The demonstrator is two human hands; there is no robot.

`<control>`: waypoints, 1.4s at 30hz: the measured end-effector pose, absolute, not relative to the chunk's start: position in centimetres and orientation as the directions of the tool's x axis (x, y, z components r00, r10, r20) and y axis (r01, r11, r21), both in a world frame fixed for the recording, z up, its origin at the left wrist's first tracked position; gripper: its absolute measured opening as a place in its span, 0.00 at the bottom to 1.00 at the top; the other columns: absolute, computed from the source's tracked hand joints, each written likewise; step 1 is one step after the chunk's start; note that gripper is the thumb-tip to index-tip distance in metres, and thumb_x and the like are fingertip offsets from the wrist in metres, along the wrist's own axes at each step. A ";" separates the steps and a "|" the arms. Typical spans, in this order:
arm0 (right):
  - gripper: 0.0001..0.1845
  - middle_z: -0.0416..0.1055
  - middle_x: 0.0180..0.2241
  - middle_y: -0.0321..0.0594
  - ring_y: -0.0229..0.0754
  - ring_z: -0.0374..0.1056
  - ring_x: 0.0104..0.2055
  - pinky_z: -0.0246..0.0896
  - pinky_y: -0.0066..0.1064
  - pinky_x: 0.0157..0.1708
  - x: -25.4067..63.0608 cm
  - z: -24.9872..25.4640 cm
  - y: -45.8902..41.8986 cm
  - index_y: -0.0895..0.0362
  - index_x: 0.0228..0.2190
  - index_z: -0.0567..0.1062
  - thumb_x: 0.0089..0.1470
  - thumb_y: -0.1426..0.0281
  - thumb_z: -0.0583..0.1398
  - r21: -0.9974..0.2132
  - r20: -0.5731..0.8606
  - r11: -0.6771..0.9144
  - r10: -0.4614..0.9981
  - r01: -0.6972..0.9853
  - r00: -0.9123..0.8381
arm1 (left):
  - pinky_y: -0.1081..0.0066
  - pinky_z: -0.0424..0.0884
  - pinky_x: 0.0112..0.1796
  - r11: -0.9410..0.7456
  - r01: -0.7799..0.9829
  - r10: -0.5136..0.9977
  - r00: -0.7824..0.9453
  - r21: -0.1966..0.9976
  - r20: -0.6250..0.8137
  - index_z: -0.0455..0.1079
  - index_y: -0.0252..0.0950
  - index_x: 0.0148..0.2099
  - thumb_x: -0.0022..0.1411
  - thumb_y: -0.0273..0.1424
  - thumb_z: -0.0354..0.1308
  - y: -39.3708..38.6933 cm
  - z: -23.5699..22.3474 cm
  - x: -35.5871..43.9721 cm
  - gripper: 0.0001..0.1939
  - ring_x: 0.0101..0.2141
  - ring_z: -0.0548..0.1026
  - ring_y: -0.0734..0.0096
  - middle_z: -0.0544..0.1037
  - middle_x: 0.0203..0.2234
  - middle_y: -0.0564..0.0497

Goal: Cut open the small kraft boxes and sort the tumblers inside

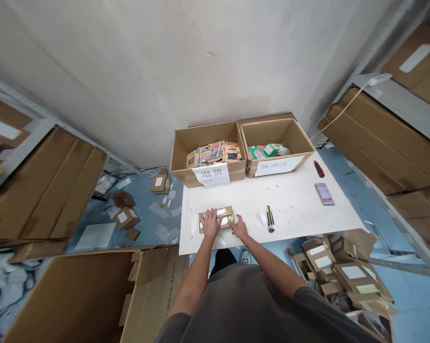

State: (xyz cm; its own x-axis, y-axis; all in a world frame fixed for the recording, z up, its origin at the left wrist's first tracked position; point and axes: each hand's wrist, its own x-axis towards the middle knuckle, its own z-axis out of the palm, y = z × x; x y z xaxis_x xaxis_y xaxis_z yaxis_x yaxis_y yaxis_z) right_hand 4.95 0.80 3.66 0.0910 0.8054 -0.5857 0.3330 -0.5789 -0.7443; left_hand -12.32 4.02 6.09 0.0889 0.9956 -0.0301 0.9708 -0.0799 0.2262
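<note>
A small flat cardboard box with shiny tape and pale patches lies near the front left edge of the white table. My left hand rests on top of its left part, fingers stretched out and thumb spread. At the box's right end is my right hand, its thumb at the tape and its index finger held apart. Whether the right fingertips pinch a flap is too small to make out. To the right on the table lies a black and yellow utility knife, beside a scrap of clear film.
Two open cartons stand at the table's back: the left carton holds colourful packs, the right carton green and white ones. A red knife lies far right. A large open carton stands front left; opened boxes are heaped front right.
</note>
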 end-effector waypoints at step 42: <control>0.23 0.76 0.32 0.38 0.45 0.74 0.34 0.69 0.36 0.35 1.7 3.6 4.6 0.52 0.37 0.68 0.48 0.49 0.64 -0.754 -0.654 -0.656 0.754 0.022 0.067 | 0.52 0.64 0.61 -0.242 0.840 0.875 0.405 0.485 -0.266 0.70 0.43 0.63 0.40 0.53 0.78 7.1 7.3 -25.9 0.49 0.69 0.55 0.40 0.55 0.72 0.40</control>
State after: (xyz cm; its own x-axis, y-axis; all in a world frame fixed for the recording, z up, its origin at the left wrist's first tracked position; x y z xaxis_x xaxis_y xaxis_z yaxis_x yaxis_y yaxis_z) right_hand 1.71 4.60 3.59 0.0673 0.7536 -0.6539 0.0220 -0.6563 -0.7541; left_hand -25.90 7.11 7.32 0.4049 0.8749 -0.2656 0.8404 -0.2415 0.4853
